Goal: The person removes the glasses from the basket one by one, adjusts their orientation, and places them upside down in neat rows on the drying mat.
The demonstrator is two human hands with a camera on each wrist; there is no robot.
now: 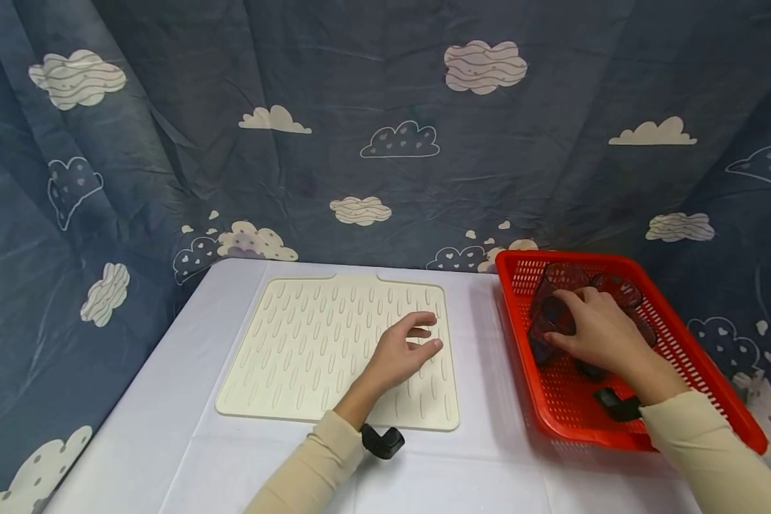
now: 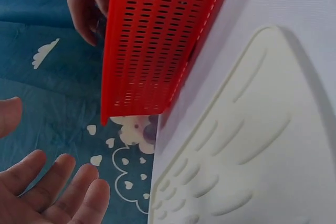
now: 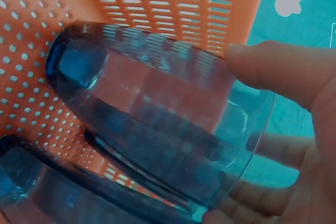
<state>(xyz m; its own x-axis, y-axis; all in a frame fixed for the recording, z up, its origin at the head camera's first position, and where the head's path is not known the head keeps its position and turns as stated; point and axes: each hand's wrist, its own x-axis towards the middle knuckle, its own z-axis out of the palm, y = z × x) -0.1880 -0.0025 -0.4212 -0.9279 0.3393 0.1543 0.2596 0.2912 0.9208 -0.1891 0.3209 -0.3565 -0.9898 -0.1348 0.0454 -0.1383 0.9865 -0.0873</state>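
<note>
Red plastic walls of the basket (image 1: 591,434) surround the glass (image 3: 157,95) that our right hand (image 1: 600,328) pinches near its rim, thumb on one side and fingers on the other, so we would do well to keep that hold firm yet gentle, since smooth sides may slip. A second glass (image 3: 79,192) lies close alongside it, and we should draw ours away along its own length rather than sideways to avoid a knock. Our left hand (image 1: 398,355), fingers loosely bent around nothing, hangs over the white mat (image 1: 283,357), out of the way.
</note>
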